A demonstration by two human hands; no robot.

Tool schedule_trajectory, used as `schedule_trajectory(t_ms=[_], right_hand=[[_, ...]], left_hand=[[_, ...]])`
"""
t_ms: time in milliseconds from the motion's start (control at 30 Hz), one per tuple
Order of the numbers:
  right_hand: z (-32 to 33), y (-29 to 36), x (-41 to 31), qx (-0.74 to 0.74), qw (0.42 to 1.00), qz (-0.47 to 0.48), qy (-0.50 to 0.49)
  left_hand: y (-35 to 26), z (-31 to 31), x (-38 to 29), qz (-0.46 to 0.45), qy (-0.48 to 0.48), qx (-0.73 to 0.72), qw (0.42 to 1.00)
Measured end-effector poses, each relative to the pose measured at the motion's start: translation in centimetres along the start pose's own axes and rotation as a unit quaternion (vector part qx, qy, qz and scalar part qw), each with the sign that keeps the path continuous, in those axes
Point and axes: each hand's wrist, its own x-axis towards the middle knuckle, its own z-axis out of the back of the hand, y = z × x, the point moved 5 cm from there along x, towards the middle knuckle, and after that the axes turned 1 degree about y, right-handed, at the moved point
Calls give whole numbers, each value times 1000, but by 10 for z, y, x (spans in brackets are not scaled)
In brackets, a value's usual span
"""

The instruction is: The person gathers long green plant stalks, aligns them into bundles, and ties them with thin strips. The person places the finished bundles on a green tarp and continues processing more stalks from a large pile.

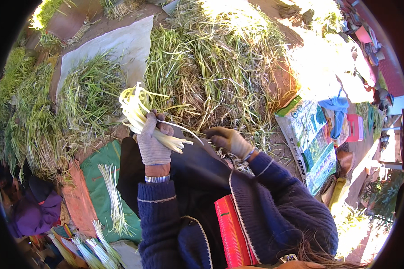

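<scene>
My left hand (pixel 155 143), in a pale knitted glove, grips a bunch of pale yellow leafy stalks (pixel 134 117), which look like blanched chives. Their leaves curl over at the upper left, and the cut-looking white ends point to the lower right. One thin pale stalk (pixel 185 129) arcs out of the bunch towards my other hand. My right hand (pixel 234 141), in a stained glove, hovers right of the bunch with bent fingers somewhat apart and nothing visible in them. Beyond both hands lies a large heap of green and dry stalks (pixel 202 74).
A white sheet (pixel 134 43) with a smaller green heap (pixel 91 90) lies at the upper left. Sorted pale stalks (pixel 113 195) rest on a green cloth (pixel 91 161). Several bundles (pixel 101 252) lie lower left, near a person in purple (pixel 37 212). Printed sacks (pixel 309 141) lie right.
</scene>
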Motion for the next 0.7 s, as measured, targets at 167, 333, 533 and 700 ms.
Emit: schedule_trajectory(t_ms=[167, 333, 533, 700], right_hand=[[-46, 43, 10, 17, 997, -42, 65], [-39, 47, 3, 27, 997, -72, -23], [-52, 62, 5, 46, 999, -28, 0], [-60, 62, 4, 83, 995, -41, 34]], left_hand=[[2, 1, -3, 17, -8, 16, 1000], [7, 8, 1, 32, -28, 138, 990], [26, -1, -9, 97, -15, 121, 988], [31, -9, -16, 133, 12, 57, 989]])
